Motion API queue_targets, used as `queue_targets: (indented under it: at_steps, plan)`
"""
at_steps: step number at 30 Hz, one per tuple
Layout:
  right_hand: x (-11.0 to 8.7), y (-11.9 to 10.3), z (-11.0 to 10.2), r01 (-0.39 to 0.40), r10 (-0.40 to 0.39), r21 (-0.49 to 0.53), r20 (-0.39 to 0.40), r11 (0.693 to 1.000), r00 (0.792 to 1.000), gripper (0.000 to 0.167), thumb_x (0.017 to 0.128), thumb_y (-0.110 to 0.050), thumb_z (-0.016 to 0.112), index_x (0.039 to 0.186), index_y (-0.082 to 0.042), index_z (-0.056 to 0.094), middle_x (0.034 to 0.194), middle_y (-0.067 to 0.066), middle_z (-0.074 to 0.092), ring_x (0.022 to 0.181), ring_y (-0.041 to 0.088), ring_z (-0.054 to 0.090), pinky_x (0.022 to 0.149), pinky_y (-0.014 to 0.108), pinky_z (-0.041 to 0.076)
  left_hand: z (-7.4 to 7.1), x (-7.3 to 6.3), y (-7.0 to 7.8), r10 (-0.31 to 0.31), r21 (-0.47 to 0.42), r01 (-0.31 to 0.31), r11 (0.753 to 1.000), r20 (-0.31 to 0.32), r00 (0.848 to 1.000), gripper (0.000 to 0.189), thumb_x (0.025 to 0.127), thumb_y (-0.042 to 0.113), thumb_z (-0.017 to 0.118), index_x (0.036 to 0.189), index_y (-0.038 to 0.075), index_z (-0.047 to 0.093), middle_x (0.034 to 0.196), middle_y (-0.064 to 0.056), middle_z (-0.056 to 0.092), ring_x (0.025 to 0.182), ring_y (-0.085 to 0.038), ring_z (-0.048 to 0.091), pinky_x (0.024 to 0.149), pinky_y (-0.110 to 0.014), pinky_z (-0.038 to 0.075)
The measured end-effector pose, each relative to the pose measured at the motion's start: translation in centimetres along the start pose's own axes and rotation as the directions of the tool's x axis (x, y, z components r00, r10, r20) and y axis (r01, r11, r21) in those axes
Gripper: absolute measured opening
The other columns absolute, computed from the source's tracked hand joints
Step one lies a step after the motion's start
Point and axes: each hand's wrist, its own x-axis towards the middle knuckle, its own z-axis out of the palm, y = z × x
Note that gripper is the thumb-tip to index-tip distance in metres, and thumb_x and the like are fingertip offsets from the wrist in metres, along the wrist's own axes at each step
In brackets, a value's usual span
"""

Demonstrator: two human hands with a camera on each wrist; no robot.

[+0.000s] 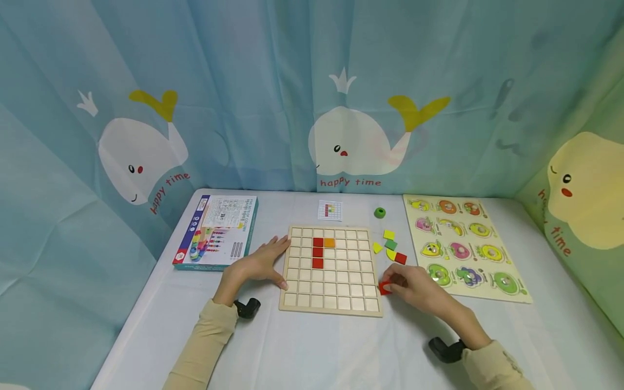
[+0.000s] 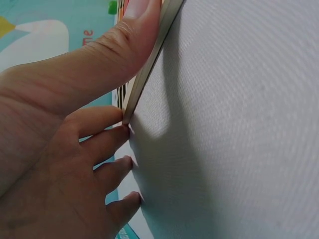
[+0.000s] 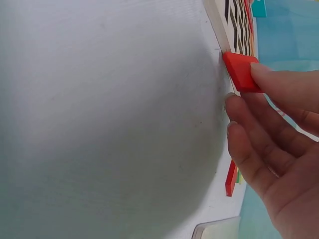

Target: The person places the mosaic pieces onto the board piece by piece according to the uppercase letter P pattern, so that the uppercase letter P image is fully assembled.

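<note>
A wooden grid board (image 1: pixel 333 299) lies mid-table, with red square tiles (image 1: pixel 318 252) in one column and an orange tile (image 1: pixel 330 242) beside the top one. At its left edge rests my left hand (image 1: pixel 258 264), fingers spread; the left wrist view shows the thumb (image 2: pixel 119 47) against the board's side. Just off the board's right edge, my right hand (image 1: pixel 419 287) pinches a red square tile (image 3: pixel 241 72) between thumb and fingers. Behind that hand lie another red tile (image 1: pixel 401 258), green tile (image 1: pixel 391 245), yellow square (image 1: pixel 388 234) and smaller yellow pieces (image 1: pixel 377 247).
A small pattern card (image 1: pixel 330 210) and a green bead (image 1: pixel 379 213) sit beyond the board. To the left is a toy box (image 1: pixel 216 233); a fruit puzzle board (image 1: pixel 460 244) lies at the right. Curtains with whale prints hang around the table.
</note>
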Motion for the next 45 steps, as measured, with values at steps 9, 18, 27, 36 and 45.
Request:
queue_targets:
  at_steps: [9,18,27,36,45]
  plan:
    - [0.5,-0.8,0.1,-0.017,0.019,0.043,-0.04,0.999,0.999,0.013,0.091,-0.002,0.074,0.097,-0.013,0.073,0.089,-0.005,0.072,0.078,0.005,0.062,0.069,0.021,0.056,-0.2,-0.1,0.2,-0.005,-0.005,0.005,1.0,0.001,1.0,0.113,0.076,0.025,0.092,0.163,0.002,0.024,0.173,-0.014,0.013,0.161,-0.036,0.004,0.13,-0.055,0.008]
    - [1.4,-1.6,0.9,-0.003,0.006,0.139,-0.021,0.99,1.0,0.015,0.091,0.0,0.073,0.102,-0.009,0.072,0.098,-0.001,0.074,0.085,0.011,0.07,0.078,0.021,0.06,0.0,0.0,0.1,-0.003,-0.003,0.003,1.0,0.005,1.0,0.113,0.075,0.024,0.092,0.163,0.001,0.024,0.173,-0.014,0.013,0.161,-0.036,0.004,0.131,-0.054,0.008]
    - [2.4,-2.9,1.7,0.003,-0.003,0.167,0.002,0.986,1.0,0.02,0.09,-0.005,0.076,0.109,-0.008,0.074,0.106,0.004,0.075,0.091,0.016,0.072,0.082,0.021,0.06,-0.1,0.0,0.0,0.006,-0.004,-0.006,1.0,0.001,1.0,0.113,0.075,0.024,0.092,0.162,-0.001,0.023,0.173,-0.016,0.012,0.16,-0.038,0.004,0.13,-0.056,0.008]
    - [3.6,-4.0,2.7,0.054,-0.056,0.201,0.006,0.978,0.998,0.027,0.088,0.002,0.075,0.115,0.001,0.074,0.108,0.012,0.075,0.087,0.014,0.069,0.084,0.028,0.062,-0.1,0.0,-0.1,0.012,-0.009,-0.012,1.0,0.002,1.0,0.113,0.075,0.023,0.092,0.162,-0.001,0.023,0.173,-0.016,0.012,0.16,-0.038,0.004,0.13,-0.056,0.007]
    - [5.0,-5.1,4.0,0.045,-0.044,0.18,-0.011,0.983,0.999,0.023,0.088,0.002,0.074,0.111,0.002,0.075,0.102,0.01,0.077,0.084,0.013,0.07,0.079,0.023,0.061,-0.1,0.1,-0.1,0.007,-0.009,-0.007,1.0,0.005,1.0,0.113,0.076,0.025,0.091,0.163,0.001,0.023,0.173,-0.013,0.012,0.161,-0.035,0.003,0.131,-0.054,0.007]
